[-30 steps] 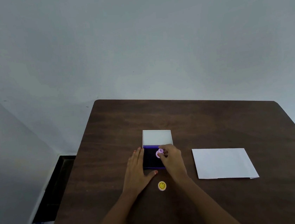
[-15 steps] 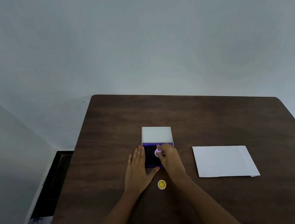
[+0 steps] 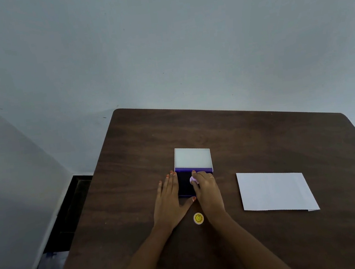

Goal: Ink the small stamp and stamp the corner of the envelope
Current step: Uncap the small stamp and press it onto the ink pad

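Note:
A purple ink pad (image 3: 185, 185) lies open on the dark wooden table (image 3: 261, 138), its white lid (image 3: 192, 158) folded back behind it. My right hand (image 3: 206, 187) pinches a small pink round stamp (image 3: 192, 179) and holds it down on the dark pad. My left hand (image 3: 168, 198) lies flat against the pad's left edge, fingers spread, thumb under its near edge. A white envelope (image 3: 274, 190) lies flat to the right, apart from both hands.
A small round yellow cap (image 3: 198, 218) with a face on it sits on the table between my wrists. The table's left edge drops to a dark floor gap, with a grey wall behind.
My right hand has shifted the pink stamp slightly toward the pad's far edge. My left hand stays flat beside the pad. The camera has tilted a little.

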A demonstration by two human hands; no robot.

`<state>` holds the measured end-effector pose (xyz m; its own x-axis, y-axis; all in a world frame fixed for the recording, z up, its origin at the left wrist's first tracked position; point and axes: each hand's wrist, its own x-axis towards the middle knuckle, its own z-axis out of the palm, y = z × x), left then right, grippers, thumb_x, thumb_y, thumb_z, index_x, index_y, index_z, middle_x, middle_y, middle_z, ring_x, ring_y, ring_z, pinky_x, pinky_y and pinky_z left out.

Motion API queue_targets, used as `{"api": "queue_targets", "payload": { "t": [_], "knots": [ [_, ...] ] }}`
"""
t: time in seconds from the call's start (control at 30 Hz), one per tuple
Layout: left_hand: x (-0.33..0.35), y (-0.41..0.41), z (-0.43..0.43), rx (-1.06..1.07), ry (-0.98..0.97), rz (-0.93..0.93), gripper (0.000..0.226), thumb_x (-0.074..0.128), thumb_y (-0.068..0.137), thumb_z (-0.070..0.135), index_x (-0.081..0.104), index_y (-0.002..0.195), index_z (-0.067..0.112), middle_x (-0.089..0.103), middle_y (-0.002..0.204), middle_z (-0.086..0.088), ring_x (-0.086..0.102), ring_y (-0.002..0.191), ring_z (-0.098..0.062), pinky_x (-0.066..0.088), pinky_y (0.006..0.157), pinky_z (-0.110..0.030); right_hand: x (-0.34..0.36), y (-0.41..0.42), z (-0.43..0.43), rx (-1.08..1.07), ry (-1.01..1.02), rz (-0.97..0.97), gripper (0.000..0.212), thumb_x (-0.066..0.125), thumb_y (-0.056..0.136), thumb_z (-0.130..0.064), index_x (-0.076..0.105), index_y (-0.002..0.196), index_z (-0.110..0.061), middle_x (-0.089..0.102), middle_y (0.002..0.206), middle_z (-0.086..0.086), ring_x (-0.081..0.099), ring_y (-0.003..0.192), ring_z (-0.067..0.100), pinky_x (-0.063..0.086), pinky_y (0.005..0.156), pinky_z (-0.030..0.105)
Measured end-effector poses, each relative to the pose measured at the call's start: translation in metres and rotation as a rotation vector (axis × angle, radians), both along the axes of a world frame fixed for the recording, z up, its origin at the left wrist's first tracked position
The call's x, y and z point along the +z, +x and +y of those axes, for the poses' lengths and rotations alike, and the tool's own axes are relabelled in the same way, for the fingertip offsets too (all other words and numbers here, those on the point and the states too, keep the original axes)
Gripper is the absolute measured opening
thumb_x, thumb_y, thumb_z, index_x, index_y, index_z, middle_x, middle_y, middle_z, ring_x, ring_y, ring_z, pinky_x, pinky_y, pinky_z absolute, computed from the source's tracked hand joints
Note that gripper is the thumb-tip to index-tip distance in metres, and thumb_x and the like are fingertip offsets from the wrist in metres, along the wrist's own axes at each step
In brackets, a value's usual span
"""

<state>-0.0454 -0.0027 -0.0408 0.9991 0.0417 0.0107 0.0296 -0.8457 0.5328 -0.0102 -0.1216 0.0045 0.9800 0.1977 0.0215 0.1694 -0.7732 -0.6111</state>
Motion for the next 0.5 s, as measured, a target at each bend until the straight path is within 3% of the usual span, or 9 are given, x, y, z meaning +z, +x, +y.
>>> {"api": "queue_targets", "payload": {
  "t": [0.17,0.33,0.43,0.5],
  "knots": [
    [0.006,0.000,0.002,-0.019,-0.038,0.037,0.087,0.051,0.083,0.052,-0.001,0.142,0.015,0.011,0.155,-0.007,0.008,0.143,-0.015,-0.001,0.115,-0.031,0.004,0.000,-0.002,-0.022,0.046,0.012,0.030,0.050,0.091,-0.013,0.052,0.120,-0.004,0.060,0.120,0.016,0.052,0.113,0.024,0.044,0.093,0.030],
    [0.014,-0.001,0.004,-0.019,-0.085,0.069,0.086,0.053,0.084,0.049,0.000,0.143,0.015,0.009,0.156,-0.006,0.007,0.143,-0.015,0.001,0.115,-0.031,0.017,0.009,-0.009,-0.105,0.249,0.130,0.017,0.061,0.082,-0.007,0.063,0.098,-0.001,0.068,0.103,0.018,0.061,0.096,0.024,0.049,0.087,0.032],
    [0.023,0.000,0.003,0.044,-0.149,0.081,0.081,0.051,0.086,0.047,0.004,0.143,0.015,0.010,0.156,-0.006,0.007,0.143,-0.017,0.004,0.116,-0.033,0.023,0.012,-0.016,-0.369,0.549,0.258,0.021,0.066,0.080,-0.010,0.065,0.100,-0.005,0.068,0.099,0.009,0.060,0.093,0.018,0.046,0.085,0.028],
    [0.031,0.002,0.002,0.085,-0.171,0.051,0.073,0.050,0.088,0.043,0.010,0.143,0.016,0.016,0.155,-0.006,0.010,0.142,-0.017,0.007,0.115,-0.034,0.032,0.015,-0.026,-0.575,1.057,0.553,0.025,0.064,0.081,-0.008,0.062,0.105,-0.004,0.067,0.098,0.008,0.060,0.094,0.018,0.051,0.079,0.027]
  ]
}}
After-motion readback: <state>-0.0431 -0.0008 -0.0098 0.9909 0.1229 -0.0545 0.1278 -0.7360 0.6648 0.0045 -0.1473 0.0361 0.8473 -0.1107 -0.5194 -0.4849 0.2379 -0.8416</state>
